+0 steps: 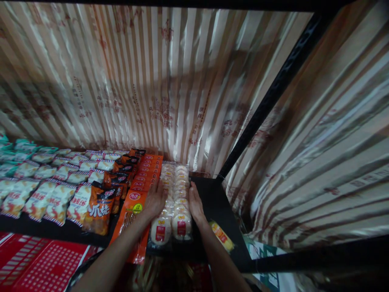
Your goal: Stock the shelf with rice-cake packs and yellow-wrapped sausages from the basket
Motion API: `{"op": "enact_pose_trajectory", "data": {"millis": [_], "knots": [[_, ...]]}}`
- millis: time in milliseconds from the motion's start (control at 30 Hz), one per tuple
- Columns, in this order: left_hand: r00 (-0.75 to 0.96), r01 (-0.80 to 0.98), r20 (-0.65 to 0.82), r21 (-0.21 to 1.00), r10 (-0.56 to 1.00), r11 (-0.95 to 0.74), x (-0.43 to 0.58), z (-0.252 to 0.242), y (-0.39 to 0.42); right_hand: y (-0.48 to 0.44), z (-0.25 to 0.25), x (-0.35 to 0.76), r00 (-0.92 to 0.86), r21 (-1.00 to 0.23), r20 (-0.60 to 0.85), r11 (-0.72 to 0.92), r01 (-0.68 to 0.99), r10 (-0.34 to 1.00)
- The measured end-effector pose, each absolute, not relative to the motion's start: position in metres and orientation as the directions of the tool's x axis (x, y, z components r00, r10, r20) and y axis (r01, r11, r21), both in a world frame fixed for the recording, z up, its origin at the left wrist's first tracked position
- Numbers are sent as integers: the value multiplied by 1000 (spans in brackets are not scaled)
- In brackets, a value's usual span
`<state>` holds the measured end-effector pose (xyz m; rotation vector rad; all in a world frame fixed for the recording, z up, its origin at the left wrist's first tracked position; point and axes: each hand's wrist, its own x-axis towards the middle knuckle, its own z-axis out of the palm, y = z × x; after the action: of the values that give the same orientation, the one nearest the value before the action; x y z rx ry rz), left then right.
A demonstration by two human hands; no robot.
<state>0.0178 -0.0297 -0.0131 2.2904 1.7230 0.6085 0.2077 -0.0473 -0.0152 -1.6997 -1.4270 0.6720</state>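
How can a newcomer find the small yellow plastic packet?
Find the right end of the flat black shelf. Beside the person's right forearm lies the small yellow plastic packet. Unlike the round white snacks in two rows, it lies alone.

Seemingly a shop: clear-wrapped round pale cakes and white plastic snack packets line a flat black shelf above a red perforated plastic basket.
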Motion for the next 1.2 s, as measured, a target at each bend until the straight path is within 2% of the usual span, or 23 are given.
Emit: {"op": "enact_pose_trajectory", "data": {"millis": [167,300,500,933,1200], "knots": [[93,861,365,438,926,-260,25,-17,-74,-72,-9,204,282,-891,52,-83,446,958],[109,892,437,354,893,-282,44,-33,-123,-90,-17,197,291,-871,34,-115,478,956],[86,935,451,271,888,-228,60,-50,-154,-103,-23,187,268,-860,-24,-157,486,963],[157,942,407,212,900,-260,56,-50,-149,-103,-28,171,341,-824,58,-148,547,938],[156,951,507,153,848,-267,51,-48,-157,-94,-44,188,251,-795,177,-12,606,952]]}}
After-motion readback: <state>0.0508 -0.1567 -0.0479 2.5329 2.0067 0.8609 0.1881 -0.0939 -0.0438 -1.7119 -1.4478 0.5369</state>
